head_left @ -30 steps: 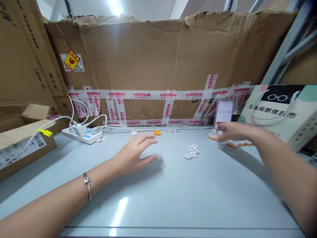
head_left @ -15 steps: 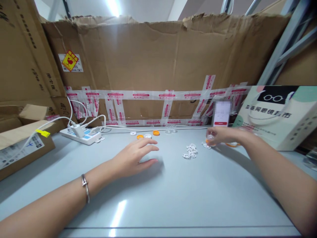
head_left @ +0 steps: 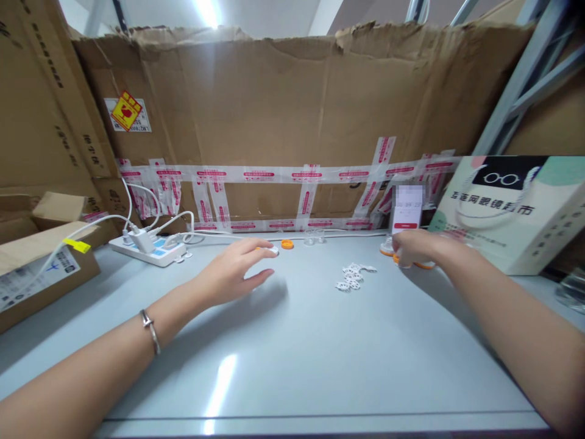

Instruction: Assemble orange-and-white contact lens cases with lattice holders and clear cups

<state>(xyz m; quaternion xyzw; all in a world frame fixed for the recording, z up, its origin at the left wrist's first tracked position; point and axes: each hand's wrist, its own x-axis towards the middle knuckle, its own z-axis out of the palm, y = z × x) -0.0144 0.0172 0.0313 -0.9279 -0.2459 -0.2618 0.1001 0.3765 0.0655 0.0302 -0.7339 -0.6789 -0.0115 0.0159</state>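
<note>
My right hand (head_left: 414,247) reaches down at the right of the table, its fingers closed around a small orange ring (head_left: 398,260). Fingers partly cover that ring. Another orange ring (head_left: 386,251) with a pale part lies just left of the hand, and one more (head_left: 425,265) shows beneath its right side. Left of them is a loose pile of white openwork discs (head_left: 351,278). With fingers apart and nothing in them, my left hand (head_left: 235,268) hovers over the left middle, in front of a white ring (head_left: 274,250) that it partly hides.
An orange ring (head_left: 287,244) and clear round pieces (head_left: 314,236) line the back. A phone (head_left: 407,207) stands upright behind my right hand, near a paper bag (head_left: 493,213). A power strip (head_left: 159,251) with cables and a cardboard box (head_left: 50,262) are at left.
My right hand has shifted slightly right, uncovering an orange ring on its left. A white openwork disc now lies nearer the pile. My left hand has drawn back left, over the small parts behind.
</note>
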